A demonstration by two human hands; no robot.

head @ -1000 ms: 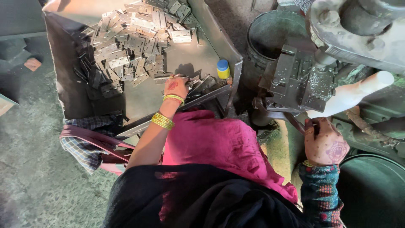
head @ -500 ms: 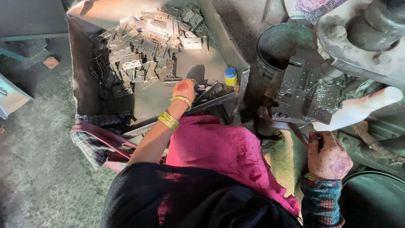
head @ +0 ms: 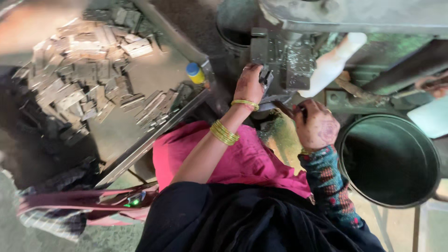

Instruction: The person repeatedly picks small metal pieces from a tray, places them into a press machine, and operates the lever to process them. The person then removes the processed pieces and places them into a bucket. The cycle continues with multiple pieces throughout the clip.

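My left hand (head: 249, 85), with yellow bangles on the wrist, reaches up to the grey press machine (head: 284, 60) and pinches a small metal plate (head: 266, 76) against its die. My right hand (head: 318, 127), in a patterned sleeve, is closed around a thin dark metal rod (head: 285, 108) that points toward the same spot under the die. On the sloped metal tray (head: 140, 135) to the left lies a heap of several flat metal plates (head: 79, 86).
A small yellow bottle with a blue cap (head: 195, 73) stands at the tray's right end. A white handle (head: 332, 61) sticks out of the press. A dark green round bucket (head: 389, 158) sits at right, and another drum (head: 233, 32) stands behind the press.
My left hand has left the tray of plates and moved right to the press die with a small plate in it. My right hand stays on the rod near the die.
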